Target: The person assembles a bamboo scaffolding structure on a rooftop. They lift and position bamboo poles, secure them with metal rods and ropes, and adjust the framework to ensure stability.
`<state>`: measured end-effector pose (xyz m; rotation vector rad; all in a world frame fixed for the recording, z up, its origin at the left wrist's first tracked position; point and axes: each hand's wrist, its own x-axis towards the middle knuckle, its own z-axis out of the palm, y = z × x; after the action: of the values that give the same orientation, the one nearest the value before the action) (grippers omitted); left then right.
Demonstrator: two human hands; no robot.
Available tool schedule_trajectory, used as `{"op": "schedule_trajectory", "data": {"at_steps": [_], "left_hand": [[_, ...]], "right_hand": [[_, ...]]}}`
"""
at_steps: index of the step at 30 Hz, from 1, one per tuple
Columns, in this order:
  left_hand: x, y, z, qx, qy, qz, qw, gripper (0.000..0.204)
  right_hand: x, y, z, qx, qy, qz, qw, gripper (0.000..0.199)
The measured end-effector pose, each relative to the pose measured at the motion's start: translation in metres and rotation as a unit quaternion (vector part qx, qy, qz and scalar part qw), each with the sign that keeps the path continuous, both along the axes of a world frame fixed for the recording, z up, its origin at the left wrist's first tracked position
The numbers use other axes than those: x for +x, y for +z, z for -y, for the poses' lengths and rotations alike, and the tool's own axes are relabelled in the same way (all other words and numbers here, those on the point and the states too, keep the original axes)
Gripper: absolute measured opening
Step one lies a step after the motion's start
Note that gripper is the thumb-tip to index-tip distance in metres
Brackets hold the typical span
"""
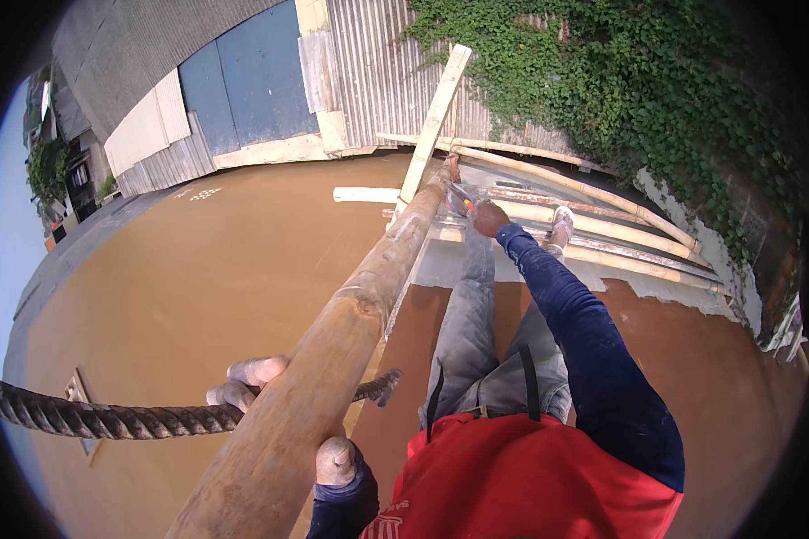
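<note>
- Head view: the thick pole [360,310], bamboo by the look of it, slants from the lower edge up toward the middle top, just left of the grey trousers [467,319]
- Left hand [335,462] grips the near part of it, thumb on one side, fingers on the other, the palm hidden
- Right hand [490,218] is curled around a slim tool [468,206] with orange on it, near the pole's far end; whether the tool touches the pole is too small to tell
- Likely stiff, fairly heavy for one hand and hard to crush; the smooth skin may slip under a dusty palm
- Best held, I judge, with the whole hand around the shaft, below the swollen joint and with fingers kept off the ridged steel bar [126,420] crossing beneath
- That bar should be rigid, weighty and rough, giving good purchase
- Containers: none can be made out, so no contents to tell
</note>
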<state>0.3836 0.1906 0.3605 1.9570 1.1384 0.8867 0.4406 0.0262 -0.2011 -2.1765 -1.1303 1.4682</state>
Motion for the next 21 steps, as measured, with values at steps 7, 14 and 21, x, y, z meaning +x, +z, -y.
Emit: {"op": "schedule_trajectory", "data": {"at_steps": [7, 14, 21], "left_hand": [[-0.013, 0.004, -0.006, -0.04, -0.033, 0.007, 0.999, 0.078], [-0.013, 0.005, -0.005, -0.05, -0.044, 0.023, 0.997, 0.079], [-0.001, 0.007, -0.001, -0.083, -0.059, 0.071, 0.992, 0.079]], "right_hand": [[0.059, 0.045, -0.017, 0.017, 0.066, 0.047, 0.997, 0.029], [0.069, 0.057, -0.034, 0.02, 0.123, 0.029, 0.992, 0.025], [0.07, 0.051, -0.042, 0.054, 0.155, 0.042, 0.986, 0.029]]}}
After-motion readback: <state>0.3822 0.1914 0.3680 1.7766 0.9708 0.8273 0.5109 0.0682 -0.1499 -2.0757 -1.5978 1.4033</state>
